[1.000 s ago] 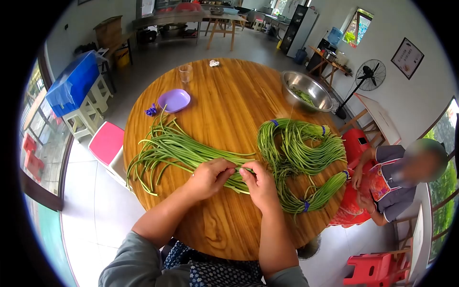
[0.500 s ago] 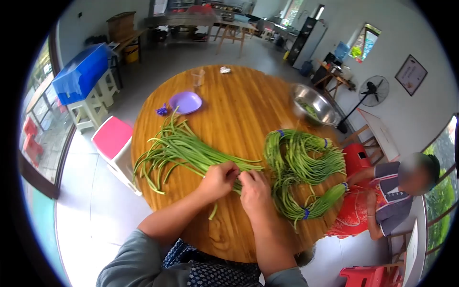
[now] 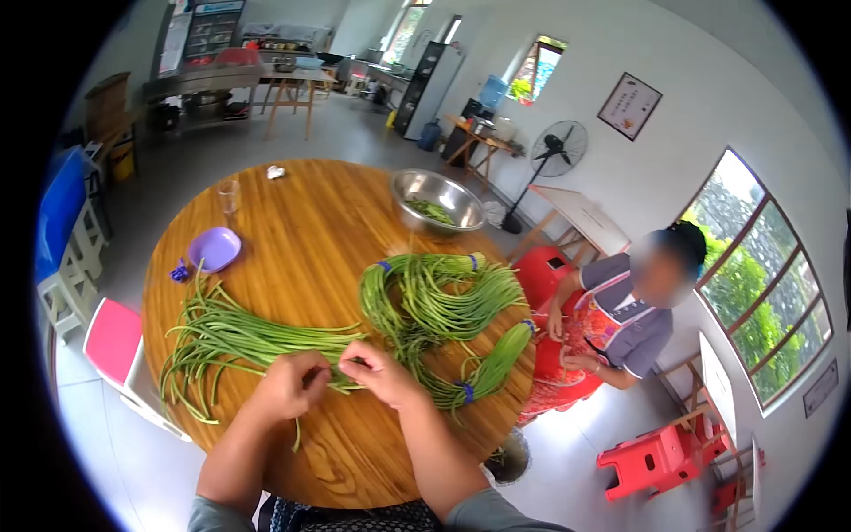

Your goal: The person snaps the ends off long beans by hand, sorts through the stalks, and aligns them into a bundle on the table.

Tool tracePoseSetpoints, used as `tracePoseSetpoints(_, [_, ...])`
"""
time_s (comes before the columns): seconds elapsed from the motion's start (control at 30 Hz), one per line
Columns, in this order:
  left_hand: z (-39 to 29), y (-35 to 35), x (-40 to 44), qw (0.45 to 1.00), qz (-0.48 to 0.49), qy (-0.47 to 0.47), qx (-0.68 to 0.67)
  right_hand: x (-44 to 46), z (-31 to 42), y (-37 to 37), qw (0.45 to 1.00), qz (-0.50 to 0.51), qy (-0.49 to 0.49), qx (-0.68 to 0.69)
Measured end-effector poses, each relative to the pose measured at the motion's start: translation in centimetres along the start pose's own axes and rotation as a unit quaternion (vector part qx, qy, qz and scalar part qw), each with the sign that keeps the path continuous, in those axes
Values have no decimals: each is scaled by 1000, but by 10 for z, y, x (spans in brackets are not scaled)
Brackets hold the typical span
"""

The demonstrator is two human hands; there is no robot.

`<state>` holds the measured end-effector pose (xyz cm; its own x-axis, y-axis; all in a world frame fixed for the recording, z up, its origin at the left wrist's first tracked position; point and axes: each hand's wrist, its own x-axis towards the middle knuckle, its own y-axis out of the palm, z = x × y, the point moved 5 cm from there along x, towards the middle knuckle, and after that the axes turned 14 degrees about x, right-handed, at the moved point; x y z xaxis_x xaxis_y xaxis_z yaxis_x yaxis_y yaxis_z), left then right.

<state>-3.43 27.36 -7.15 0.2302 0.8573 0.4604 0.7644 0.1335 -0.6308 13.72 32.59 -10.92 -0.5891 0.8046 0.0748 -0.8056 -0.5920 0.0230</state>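
My left hand (image 3: 294, 386) is closed, fingers curled, at the near edge of a loose pile of garlic scapes (image 3: 257, 335). Close on its right, my right hand (image 3: 383, 372) pinches thumb and fingers together at the pile's cut ends. Whatever either hand holds is too small or hidden to make out. To the right lie garlic scape bundles bound with blue ties: a large looped one (image 3: 452, 297) and a narrower one (image 3: 498, 362) nearer me. A lilac dish (image 3: 214, 250) and a clump of blue-purple ties (image 3: 180, 271) sit beyond the loose pile.
The round wooden table (image 3: 310, 222) also carries a clear cup (image 3: 229, 197), a crumpled white scrap (image 3: 276, 172) and a steel bowl (image 3: 439, 202) with green pieces inside. Another person (image 3: 612, 310) sits at the right. A bin (image 3: 509, 457) stands below the table edge; red stools (image 3: 660, 459) are farther right.
My view has swung right, so the table appears farther left and more of the other person shows. My hands, together over the stalks before, are now slightly apart.
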Motion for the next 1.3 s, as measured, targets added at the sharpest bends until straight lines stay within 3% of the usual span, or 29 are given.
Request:
tracePoseSetpoints(0.03, [1,2,4,1000,4,10,-9,2,7,6,975,-30,-68,-208])
tracePoseSetpoints(0.07, [4,0,5,999,-8,-31,18,-3,29,31,915,-86,-188,-347])
tracePoseSetpoints(0.1, [7,-1,4,996,-17,-75,46,-12,49,57,820,-135,-295,-470])
tracePoseSetpoints(0.17, [10,0,1,992,0,-116,58,-10,48,58,842,-128,-262,-455])
tracePoseSetpoints(0.23, [10,2,2,987,-48,-149,22,-6,47,56,831,-116,-239,-488])
tracePoseSetpoints(0.3, [32,17,-1,984,-55,-158,-60,-9,54,52,829,-131,-295,-456])
tracePoseSetpoints(0.37, [41,26,-3,909,-56,-257,-324,-2,36,35,962,-175,-124,-167])
tracePoseSetpoints(0.4, [35,24,-1,890,-73,-257,-368,9,4,28,975,-180,-123,-47])
tracePoseSetpoints(0.43, [35,27,-3,891,-71,-258,-368,11,-5,27,975,-182,-122,-46])
tracePoseSetpoints(0.5, [40,27,0,861,-118,-239,-433,18,-12,28,978,-154,-87,109])
tracePoseSetpoints(0.53, [40,22,0,863,-119,-236,-431,14,4,27,969,-155,-191,-30])
tracePoseSetpoints(0.57, [33,11,2,945,-109,-167,-259,12,10,20,969,-154,-193,-30])
tracePoseSetpoints(0.6, [23,5,3,988,-92,-92,-78,10,14,15,978,-131,-143,-76])
tracePoseSetpoints(0.63, [18,1,2,988,-92,-91,-79,9,15,10,982,-109,-91,-123])
tracePoseSetpoints(0.7, [1,3,2,1000,-7,-28,-11,7,21,0,987,-87,-80,-109])
tracePoseSetpoints(0.77, [3,10,3,1000,5,11,18,4,34,-1,980,-17,-34,-196])
tracePoseSetpoints(0.8, [-1,14,4,996,3,75,49,3,45,7,943,2,-103,-316])
tracePoseSetpoints(0.83, [-6,19,2,987,1,139,79,4,47,11,943,2,-100,-317])
tracePoseSetpoints(0.9, [-4,24,1,987,6,147,64,5,52,30,836,49,-167,-521])
tracePoseSetpoints(1.0, [-3,18,1,986,-4,157,47,0,71,36,822,50,-195,-533])
tracePoseSetpoints(1.07, [25,18,2,988,27,-133,-77,0,75,39,819,49,-211,-531])
tracePoseSetpoints(1.1, [34,24,3,988,21,-136,-75,1,73,41,813,2,-246,-529])
tracePoseSetpoints(1.17, [69,38,4,972,-109,-130,-164,-2,70,55,806,-30,-284,-519])
tracePoseSetpoints(1.2, [89,34,3,935,-136,-250,-213,-12,69,71,803,-13,-308,-511])
tracePoseSetpoints(1.23, [88,22,2,932,-141,-259,-212,-20,69,81,798,1,-332,-503])
tracePoseSetpoints(1.27, [85,5,1,913,-167,-256,-270,-18,67,73,825,-52,-305,-474])
tracePoseSetpoints(1.3, [83,-10,5,892,-195,-243,-327,-9,59,44,852,-121,-341,-379])
